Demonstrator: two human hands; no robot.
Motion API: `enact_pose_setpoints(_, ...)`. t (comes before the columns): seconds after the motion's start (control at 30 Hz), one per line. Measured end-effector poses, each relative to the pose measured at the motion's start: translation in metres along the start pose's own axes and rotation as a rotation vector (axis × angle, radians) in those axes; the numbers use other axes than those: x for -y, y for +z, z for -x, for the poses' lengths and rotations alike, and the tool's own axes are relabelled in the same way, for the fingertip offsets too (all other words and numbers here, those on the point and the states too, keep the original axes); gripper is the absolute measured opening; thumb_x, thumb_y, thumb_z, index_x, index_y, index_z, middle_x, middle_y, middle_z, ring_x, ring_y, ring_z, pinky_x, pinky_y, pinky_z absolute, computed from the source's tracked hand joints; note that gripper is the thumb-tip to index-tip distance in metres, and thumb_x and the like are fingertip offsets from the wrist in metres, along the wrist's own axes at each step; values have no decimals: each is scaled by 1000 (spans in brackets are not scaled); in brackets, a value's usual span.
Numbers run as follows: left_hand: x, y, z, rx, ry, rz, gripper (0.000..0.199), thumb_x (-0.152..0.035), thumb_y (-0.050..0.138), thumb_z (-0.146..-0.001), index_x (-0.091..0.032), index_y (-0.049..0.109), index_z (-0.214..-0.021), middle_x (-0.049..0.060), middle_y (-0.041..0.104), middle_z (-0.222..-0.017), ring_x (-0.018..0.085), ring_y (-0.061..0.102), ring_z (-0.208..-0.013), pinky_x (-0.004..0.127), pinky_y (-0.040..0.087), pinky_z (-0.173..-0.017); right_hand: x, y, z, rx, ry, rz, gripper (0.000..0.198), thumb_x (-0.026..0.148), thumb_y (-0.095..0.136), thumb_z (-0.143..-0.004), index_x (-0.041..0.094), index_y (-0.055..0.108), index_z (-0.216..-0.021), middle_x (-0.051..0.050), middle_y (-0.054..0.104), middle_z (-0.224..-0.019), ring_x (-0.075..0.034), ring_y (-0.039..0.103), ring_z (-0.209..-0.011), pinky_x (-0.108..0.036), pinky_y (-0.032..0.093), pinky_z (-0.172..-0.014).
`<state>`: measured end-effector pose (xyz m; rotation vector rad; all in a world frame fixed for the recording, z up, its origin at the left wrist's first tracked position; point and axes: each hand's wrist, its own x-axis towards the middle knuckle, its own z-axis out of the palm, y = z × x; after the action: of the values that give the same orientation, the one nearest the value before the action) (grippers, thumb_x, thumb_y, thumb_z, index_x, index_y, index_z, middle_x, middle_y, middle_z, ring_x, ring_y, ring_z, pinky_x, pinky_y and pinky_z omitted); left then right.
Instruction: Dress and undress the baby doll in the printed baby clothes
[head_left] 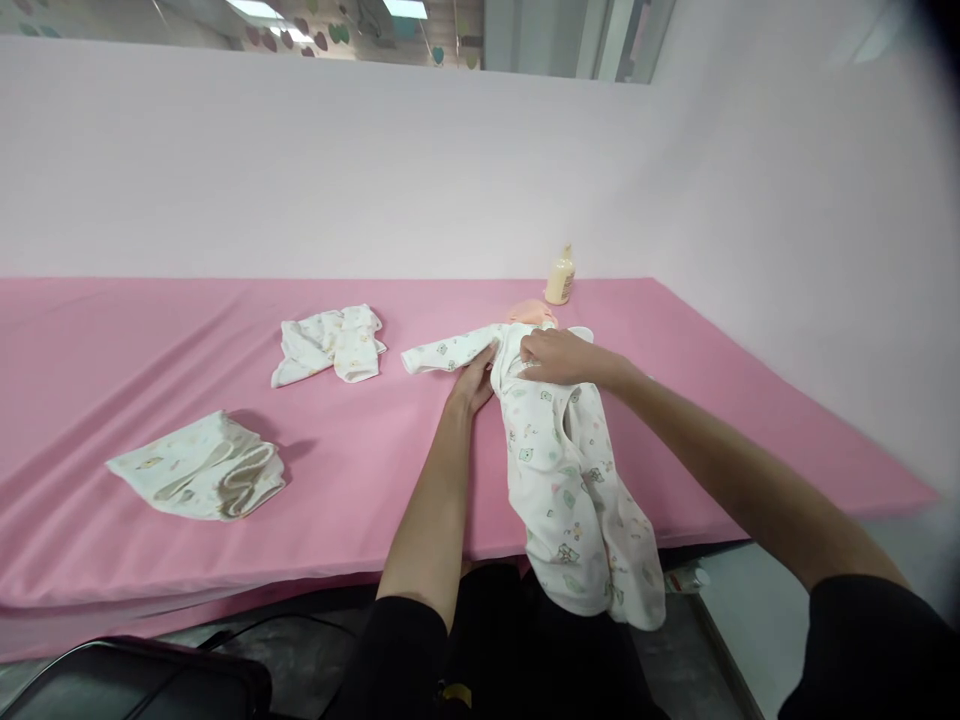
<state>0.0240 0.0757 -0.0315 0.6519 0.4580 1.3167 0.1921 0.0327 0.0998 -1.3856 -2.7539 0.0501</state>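
Note:
A white baby romper (551,480) with small green and pink prints lies on the pink-covered table. One sleeve stretches to the left, and its legs hang over the front edge. At the collar a peach-coloured rounded shape (532,312) shows; its kind is partly hidden. My left hand (474,382) holds the romper's side below the sleeve, with its fingertips hidden by cloth. Across the chest, my right hand (556,356) has its fingers curled onto the romper's fabric.
A cream pump bottle (560,276) stands behind the romper. To the left lie a folded white printed garment (330,342) and a folded printed cloth (202,468). White walls border the table (360,450) at the back and right. A black chair (142,680) is at lower left.

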Motion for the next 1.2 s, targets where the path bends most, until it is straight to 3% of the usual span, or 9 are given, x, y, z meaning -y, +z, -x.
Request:
enact_pose_setpoints(0.07, 5, 0, -3, 15, 35, -20, 35, -29, 82, -81, -13, 72, -111, 11, 76, -106, 23, 70, -108, 36, 52, -104, 3, -6, -5, 130, 5, -33, 10, 28, 61, -86, 22, 55, -83, -7, 68, -84, -23, 60, -73, -34, 37, -63)
enact_pose_setpoints(0.17, 11, -1, -8, -73, 75, -13, 35, -26, 83, -79, -13, 72, -110, 11, 76, -107, 24, 70, -110, 36, 53, -104, 7, -5, -16, 230, -30, -12, 12, 22, 57, -88, 22, 55, -76, -7, 67, -75, -22, 58, -65, -34, 35, -58)
enact_pose_setpoints(0.27, 13, -3, -12, -123, 74, 15, 36, -22, 83, -78, -14, 72, -110, 10, 76, -105, 24, 70, -109, 38, 54, -103, 11, 7, -27, 125, -142, 182, 17, 16, 50, -91, 19, 61, -77, -12, 68, -81, -25, 60, -73, -37, 38, -63)
enact_pose_setpoints(0.4, 13, -3, -13, -167, 88, 31, 33, -18, 83, -77, -13, 72, -108, 10, 76, -107, 24, 70, -107, 39, 55, -102, 11, 24, -36, -92, -284, 493, 26, 0, 48, -83, 12, 68, -94, -19, 68, -92, -32, 59, -92, -41, 39, -73)
enact_pose_setpoints(0.53, 16, -6, -14, -184, 96, 65, 32, -17, 81, -78, -14, 71, -109, 10, 75, -112, 23, 70, -107, 38, 55, -103, 0, 28, -47, -208, -281, 604, 35, -1, 39, -88, 9, 68, -103, -21, 67, -99, -34, 55, -96, -44, 37, -77)
enact_pose_setpoints(0.83, 16, -9, -15, -150, 55, 57, 31, -22, 82, -80, -15, 72, -108, 10, 76, -109, 23, 70, -106, 39, 53, -104, -14, 34, -51, -310, -175, 480, 36, 2, 33, -92, 6, 66, -107, -24, 65, -103, -37, 52, -98, -47, 38, -82)
enact_pose_setpoints(1.0, 10, 4, -11, -182, 57, 16, 33, -23, 81, -82, -14, 71, -111, 11, 75, -110, 24, 70, -107, 37, 53, -102, -8, 40, -19, -360, -86, 353, 32, 27, 39, -103, 8, 64, -111, -20, 63, -110, -33, 53, -99, -43, 40, -86)
enact_pose_setpoints(1.1, 4, 13, -4, -258, -72, -99, 33, -34, 77, -86, -15, 69, -112, 11, 76, -102, 23, 71, -100, 35, 56, -95, -5, 44, 2, -373, -37, 249, 29, 27, 43, -102, 11, 63, -115, -17, 64, -111, -31, 55, -100, -42, 41, -88)
enact_pose_setpoints(1.2, -7, 20, 11, -332, -209, -399, 35, -48, 65, -93, -16, 68, -106, 11, 75, -99, 23, 71, -91, 34, 57, -84, -1, 47, 16, -376, -19, 150, 28, 25, 43, -102, 13, 63, -118, -14, 65, -112, -30, 56, -101, -41, 41, -90)
